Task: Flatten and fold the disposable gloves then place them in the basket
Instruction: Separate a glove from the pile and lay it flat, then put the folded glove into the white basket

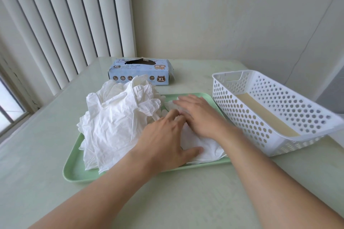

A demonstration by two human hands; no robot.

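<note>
Two bare hands press a white glove flat on a green tray, at a pale table in a room corner.

The table (186, 201) is pale and glossy, set against a plain cream wall, with vertical blinds (65, 24) on the left. At the far side lies a blue glove box (141, 72) marked XL. The green tray (74, 173) holds a crumpled pile of white gloves (115, 117) on its left half. On the tray's right half lies a single glove (202, 148), spread out under both hands. The left hand (163, 139) rests on it with fingers loosely extended and thumb stretched across it; the right hand (199, 113) lies flat, fingers straight, pressing down. Neither hand grips anything. The white perforated basket (260, 117) stands just right of the tray.
</note>
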